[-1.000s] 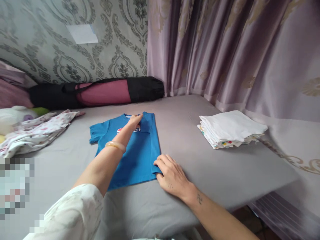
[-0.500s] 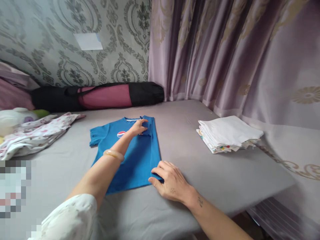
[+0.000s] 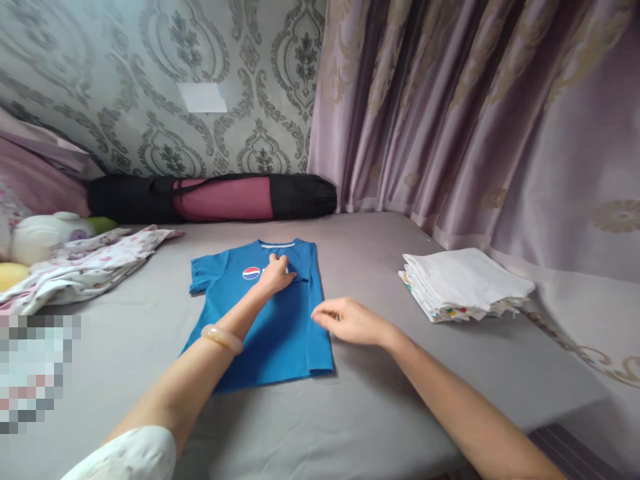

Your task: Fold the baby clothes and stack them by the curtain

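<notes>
A blue short-sleeved T-shirt [image 3: 260, 340] with a round red, white and blue logo lies spread on the grey sheet. Its right side is folded inward as a narrow strip, with the right sleeve lying over the chest. My left hand [image 3: 277, 275] rests on the chest beside the logo, fingers bent and thumb apart, touching the cloth near the folded sleeve. Beside the shirt's right edge, my right hand [image 3: 357, 322] hovers with its fingers drawn together and nothing visible in them.
To the right is a stack of folded white cloths [image 3: 467, 283]. A black and maroon long bag [image 3: 225, 199] lies along the wall. On the left are a patterned garment [image 3: 100, 267] and a white plush toy [image 3: 47, 237]. The bed's edge [image 3: 565, 417] drops off at right.
My left hand has slid from the shoulder down and left onto the chest. My right hand has left the bottom hem corner and risen along the folded side. The view has shifted slightly.
</notes>
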{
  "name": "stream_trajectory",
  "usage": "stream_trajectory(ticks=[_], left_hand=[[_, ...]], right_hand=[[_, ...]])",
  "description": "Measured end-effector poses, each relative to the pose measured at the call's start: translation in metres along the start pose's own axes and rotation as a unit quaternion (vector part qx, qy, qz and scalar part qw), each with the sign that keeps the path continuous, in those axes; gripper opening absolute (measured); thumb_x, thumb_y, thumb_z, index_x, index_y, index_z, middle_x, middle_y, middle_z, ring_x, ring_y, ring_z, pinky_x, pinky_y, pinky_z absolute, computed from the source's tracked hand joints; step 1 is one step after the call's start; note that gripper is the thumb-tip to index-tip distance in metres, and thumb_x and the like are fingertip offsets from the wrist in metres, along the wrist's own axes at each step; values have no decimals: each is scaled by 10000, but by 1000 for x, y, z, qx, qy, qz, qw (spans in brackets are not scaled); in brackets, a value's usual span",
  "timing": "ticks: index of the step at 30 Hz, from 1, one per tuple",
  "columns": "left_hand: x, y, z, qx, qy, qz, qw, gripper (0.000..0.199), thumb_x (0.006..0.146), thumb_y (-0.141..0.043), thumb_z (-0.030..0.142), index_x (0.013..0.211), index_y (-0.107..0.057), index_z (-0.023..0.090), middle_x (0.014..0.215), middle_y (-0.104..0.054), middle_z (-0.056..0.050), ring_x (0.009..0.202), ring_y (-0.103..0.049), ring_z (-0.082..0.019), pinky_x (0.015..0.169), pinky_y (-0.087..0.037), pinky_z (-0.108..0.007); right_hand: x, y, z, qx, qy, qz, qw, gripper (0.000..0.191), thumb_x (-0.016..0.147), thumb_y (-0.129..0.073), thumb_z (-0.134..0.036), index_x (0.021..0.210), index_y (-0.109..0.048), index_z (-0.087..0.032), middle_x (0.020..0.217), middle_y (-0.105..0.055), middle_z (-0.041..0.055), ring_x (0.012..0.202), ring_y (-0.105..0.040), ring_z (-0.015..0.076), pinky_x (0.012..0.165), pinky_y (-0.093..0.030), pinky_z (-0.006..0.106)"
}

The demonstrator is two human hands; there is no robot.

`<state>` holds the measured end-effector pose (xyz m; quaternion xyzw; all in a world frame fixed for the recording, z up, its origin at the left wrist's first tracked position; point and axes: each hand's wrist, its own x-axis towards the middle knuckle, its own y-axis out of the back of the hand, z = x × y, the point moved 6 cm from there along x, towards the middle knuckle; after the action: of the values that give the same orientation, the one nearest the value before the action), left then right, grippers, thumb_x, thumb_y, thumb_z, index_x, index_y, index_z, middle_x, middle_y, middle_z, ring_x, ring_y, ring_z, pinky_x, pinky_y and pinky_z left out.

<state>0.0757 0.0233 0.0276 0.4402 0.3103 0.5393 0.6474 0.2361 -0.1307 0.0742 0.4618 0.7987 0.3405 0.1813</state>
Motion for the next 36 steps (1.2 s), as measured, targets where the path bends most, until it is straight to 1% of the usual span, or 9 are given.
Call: stream_trajectory(ticks=[3, 5, 7, 10, 17, 23, 28, 32, 36], left_hand=[[-30, 8, 24, 25, -93, 25, 995, 301, 851, -579, 255, 1138, -557, 167, 1181, -515, -127, 988, -594, -232, 889, -485, -373], [-56, 8, 48, 39, -183, 9, 982, 238, 876, -527, 235, 1105, -569, 184, 1133, -555, -120, 1058, -554, -256, 946, -454, -412], [-83, 2, 69, 48, -251, -44, 966, 212, 896, -500, 251, 1083, -576, 190, 1080, -594, -112, 1057, -539, -259, 956, -447, -420], [-116, -6, 87, 50, -282, -91, 954, 229, 906, -500, 280, 1112, -566, 204, 1126, -607, -108, 1121, -525, -263, 956, -455, -410], [-151, -23, 89, 74, -257, -125, 955, 403, 967, -397, 284, 1331, -476, 130, 1464, -451, -178, 1385, -383, -295, 1123, -336, -485], [-163, -37, 82, 61, -236, -117, 963, 573, 1013, -233, 428, 1489, -340, 129, 1576, -285, -166, 1478, -204, -302, 1172, -210, -569], [-165, -38, 82, 50, -240, -95, 965, 585, 1006, -227, 470, 1512, -336, 199, 1572, -295, -134, 1476, -211, -293, 1175, -207, -564], [-165, -39, 81, 51, -241, -93, 965, 606, 1001, -225, 483, 1515, -330, 179, 1575, -282, -139, 1477, -205, -296, 1177, -202, -563], [-165, -41, 80, 36, -234, -88, 968, 600, 1004, -217, 488, 1509, -336, 188, 1579, -283, -129, 1481, -198, -286, 1185, -180, -559]], right_hand=[[46, 25, 28, -45, -36, 91, 994, 337, 981, -395, -276, 984, -721, -189, 939, -729, 28, 863, -651, 170, 795, -463, 258], [75, 32, 45, -97, -72, 138, 983, 351, 979, -374, -217, 1121, -690, -161, 1131, -708, 80, 1048, -635, 190, 933, -435, 277], [101, 28, 57, -148, -108, 139, 973, 391, 977, -359, -180, 1262, -619, -115, 1305, -626, 130, 1214, -561, 193, 1043, -365, 269], [128, 12, 67, -204, -134, 103, 964, 449, 996, -311, -198, 1385, -504, -82, 1448, -499, 153, 1343, -446, 197, 1108, -300, 280], [159, -5, 81, -236, -215, 66, 945, 648, 1019, -219, -410, 1510, -261, 11, 1598, -209, 182, 1483, -153, 278, 1190, -113, 405], [180, -6, 88, -241, -230, 73, 940, 719, 1005, -173, -496, 1519, -246, 2, 1610, -172, 166, 1488, -114, 268, 1189, -63, 399], [186, -9, 92, -260, -227, 90, 934, 722, 999, -191, -526, 1540, -219, -50, 1615, -149, 171, 1486, -107, 289, 1180, -53, 461], [185, -13, 94, -263, -225, 98, 933, 673, 1000, -180, -537, 1547, -245, -150, 1623, -133, 155, 1486, -106, 296, 1164, -61, 521], [186, -14, 96, -263, -221, 104, 933, 662, 1004, -193, -525, 1547, -244, -148, 1626, -122, 148, 1490, -92, 284, 1171, -53, 517]])
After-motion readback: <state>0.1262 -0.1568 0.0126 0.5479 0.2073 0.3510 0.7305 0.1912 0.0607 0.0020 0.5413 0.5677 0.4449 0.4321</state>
